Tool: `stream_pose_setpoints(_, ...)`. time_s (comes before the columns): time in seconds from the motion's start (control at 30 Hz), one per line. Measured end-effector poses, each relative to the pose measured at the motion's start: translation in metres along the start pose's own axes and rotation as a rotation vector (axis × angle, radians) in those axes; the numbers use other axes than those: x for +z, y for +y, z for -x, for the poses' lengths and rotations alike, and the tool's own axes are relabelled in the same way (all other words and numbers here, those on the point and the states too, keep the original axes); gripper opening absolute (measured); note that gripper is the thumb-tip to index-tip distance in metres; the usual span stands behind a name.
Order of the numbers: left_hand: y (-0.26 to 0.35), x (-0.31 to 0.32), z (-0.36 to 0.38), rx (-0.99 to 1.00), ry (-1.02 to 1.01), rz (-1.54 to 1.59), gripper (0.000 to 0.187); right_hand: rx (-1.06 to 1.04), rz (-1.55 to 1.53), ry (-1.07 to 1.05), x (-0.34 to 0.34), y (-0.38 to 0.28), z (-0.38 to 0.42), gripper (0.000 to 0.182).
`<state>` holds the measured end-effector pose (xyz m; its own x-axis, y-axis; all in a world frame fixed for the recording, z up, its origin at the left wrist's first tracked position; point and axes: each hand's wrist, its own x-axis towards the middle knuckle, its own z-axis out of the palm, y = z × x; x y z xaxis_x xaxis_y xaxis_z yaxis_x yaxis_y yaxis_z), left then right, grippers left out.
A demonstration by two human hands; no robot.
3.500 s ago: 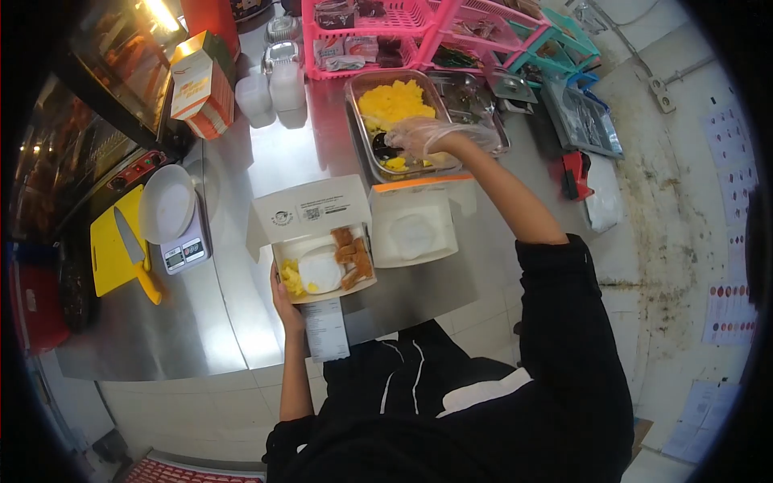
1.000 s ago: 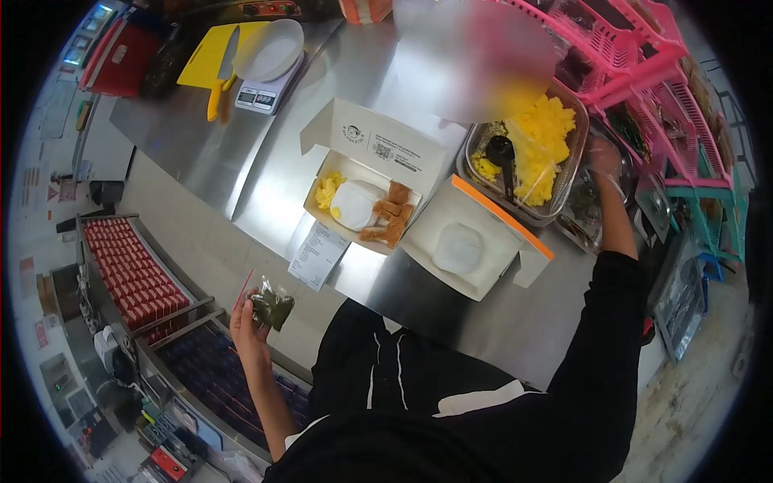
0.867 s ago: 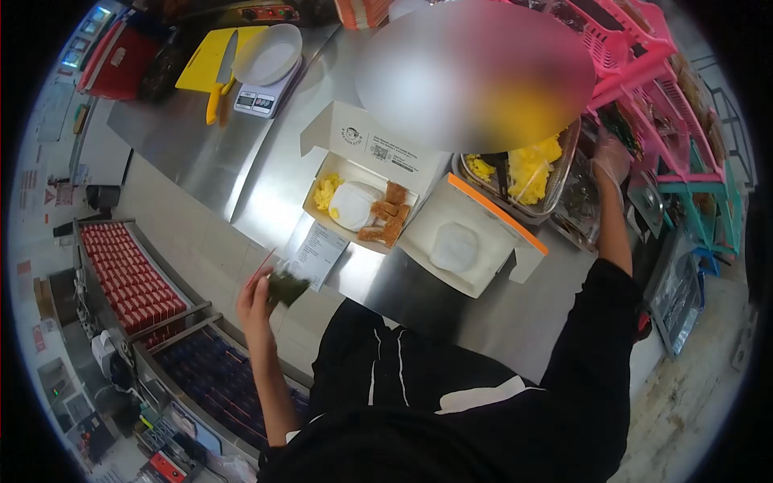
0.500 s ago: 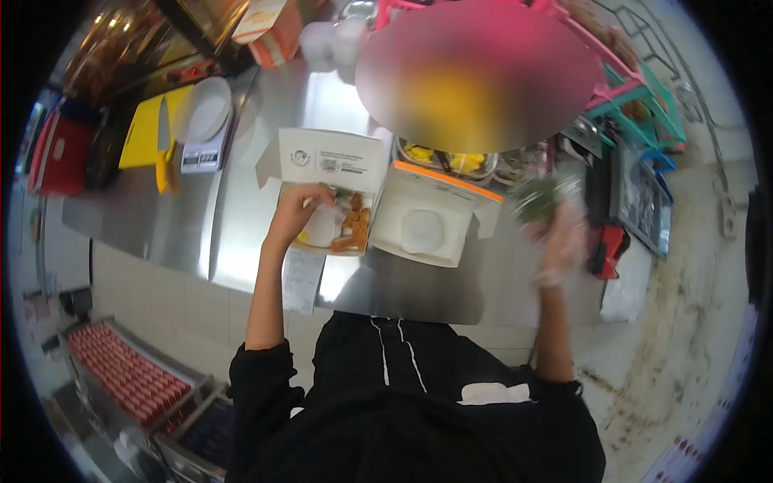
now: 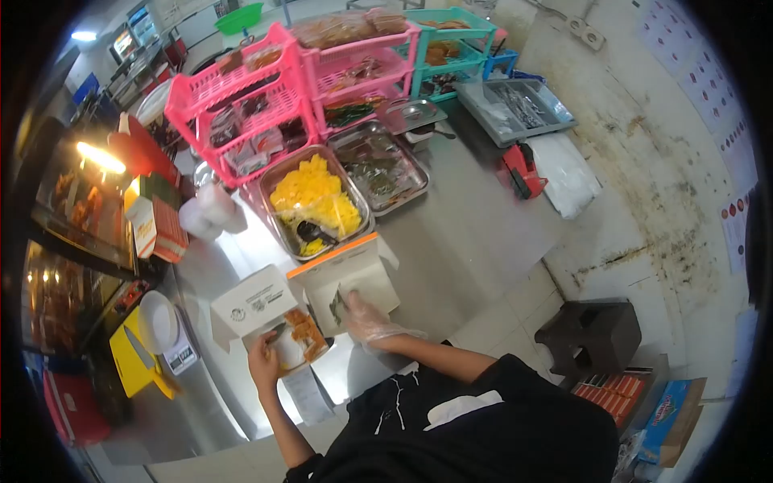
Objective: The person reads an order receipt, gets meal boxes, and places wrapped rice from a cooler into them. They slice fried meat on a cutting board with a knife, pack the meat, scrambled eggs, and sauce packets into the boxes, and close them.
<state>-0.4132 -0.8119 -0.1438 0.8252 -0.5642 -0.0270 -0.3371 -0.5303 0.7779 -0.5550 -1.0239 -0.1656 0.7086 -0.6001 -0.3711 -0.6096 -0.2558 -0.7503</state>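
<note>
My left hand (image 5: 264,359), bare, is at the left edge of an open white box (image 5: 256,300) that holds rice and brown fried pieces (image 5: 303,332); its fingers press together, and what they grip is too small to make out. In the second open box (image 5: 324,271), with an orange edge, my gloved right hand (image 5: 364,319) pinches a dark green leafy thing (image 5: 336,304). Behind the boxes, a metal tray holds yellow food (image 5: 316,193) with a black spoon in it. A paper slip (image 5: 304,392) lies below the first box.
Pink baskets (image 5: 250,113) and teal baskets (image 5: 451,32) stand at the back, beside a tray of packets (image 5: 380,171). To the left are a scale (image 5: 179,354) and a knife on a yellow board (image 5: 129,358). A red tool (image 5: 523,171) lies at the right.
The view has swung up and to the right, showing the baskets and trays. My right hand has moved left into the second box with the green thing. My left hand stays at the first box.
</note>
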Motion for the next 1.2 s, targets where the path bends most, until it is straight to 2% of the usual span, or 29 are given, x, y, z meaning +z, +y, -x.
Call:
stream_pose_setpoints(0.03,0.003,0.002,0.003,0.016,0.005,-0.004,0.03,-0.166,0.022,0.019,0.004,0.014,-0.011,0.033)
stream_pose_setpoints(0.1,0.009,0.01,0.01,0.08,0.129,0.007,0.031,-0.189,0.131,-0.077,-0.074,-0.023,0.016,0.036)
stream_pose_setpoints(0.13,0.016,0.016,0.014,0.084,0.143,0.008,0.031,-0.313,0.238,-0.215,-0.114,-0.033,0.022,0.033)
stream_pose_setpoints(0.17,0.026,0.024,0.018,0.037,0.261,0.043,0.031,-0.437,0.352,-0.357,-0.153,-0.04,0.021,0.031)
stream_pose_setpoints(0.2,0.037,0.033,0.022,-0.011,0.381,0.079,0.03,-0.391,0.267,-0.342,-0.192,-0.05,0.012,0.028)
stream_pose_setpoints(0.23,0.046,0.044,0.025,-0.013,0.399,0.079,0.03,-0.344,0.178,-0.331,-0.228,-0.057,-0.005,0.026)
stream_pose_setpoints(0.27,0.055,0.055,0.028,-0.016,0.502,0.048,0.028,-0.404,-0.06,-0.234,-0.258,-0.046,-0.038,0.028)
stream_pose_setpoints(0.3,0.067,0.066,0.027,-0.016,0.606,0.019,0.026,-0.632,0.037,-0.183,-0.305,-0.055,-0.08,0.03)
stream_pose_setpoints(0.33,0.08,0.075,0.027,-0.018,0.626,0.016,0.026,-0.682,0.253,0.153,-0.346,-0.077,-0.11,0.032)
stream_pose_setpoints(0.37,0.094,0.083,0.028,-0.058,0.674,-0.025,0.025,-0.712,0.308,0.429,-0.382,-0.103,-0.134,0.034)
stream_pose_setpoints(0.43,0.121,0.095,0.032,-0.11,0.738,-0.071,0.024,-0.723,0.526,0.704,-0.443,-0.126,-0.229,0.037)
stream_pose_setpoints(0.5,0.146,0.101,0.037,-0.094,0.798,-0.147,0.024,-0.751,0.618,0.917,-0.476,-0.147,-0.299,0.036)
stream_pose_setpoints(0.53,0.154,0.103,0.04,-0.089,0.815,-0.179,0.023,-0.767,0.605,0.911,-0.482,-0.157,-0.32,0.036)
stream_pose_setpoints(0.6,0.159,0.105,0.049,-0.107,0.861,-0.212,0.021,-0.489,0.719,0.961,-0.488,-0.176,-0.351,0.036)
stream_pose_setpoints(0.7,0.184,0.1,0.042,-0.076,0.903,-0.323,0.018,-0.47,0.709,1.017,-0.474,-0.179,-0.37,0.04)
stream_pose_setpoints(0.77,0.202,0.098,0.027,-0.068,0.948,-0.366,0.015,-0.49,0.66,0.991,-0.471,-0.174,-0.368,0.043)
stream_pose_setpoints(0.83,0.211,0.096,-0.004,-0.009,0.98,-0.317,0.013,-0.719,0.426,1.172,-0.466,-0.161,-0.383,0.037)
stream_pose_setpoints(0.87,0.224,0.091,-0.021,0.109,0.928,-0.295,0.014,-0.715,0.424,1.16,-0.466,-0.156,-0.388,0.037)
stream_pose_setpoints(0.93,0.254,0.084,-0.062,0.331,0.829,-0.307,0.014,-0.986,0.368,1.129,-0.471,-0.149,-0.392,0.032)
stream_pose_setpoints(0.97,0.272,0.083,-0.084,0.436,0.787,-0.341,0.013,-0.977,0.365,1.127,-0.472,-0.147,-0.391,0.032)
stream_pose_setpoints(1.03,0.303,0.085,-0.123,0.6,0.711,-0.336,0.013,-0.745,0.487,1.031,-0.473,-0.15,-0.386,0.028)
stream_pose_setpoints(1.2,0.369,0.107,-0.205,0.909,0.463,-0.256,0.022,-0.679,0.278,0.96,-0.467,-0.167,-0.385,0.035)
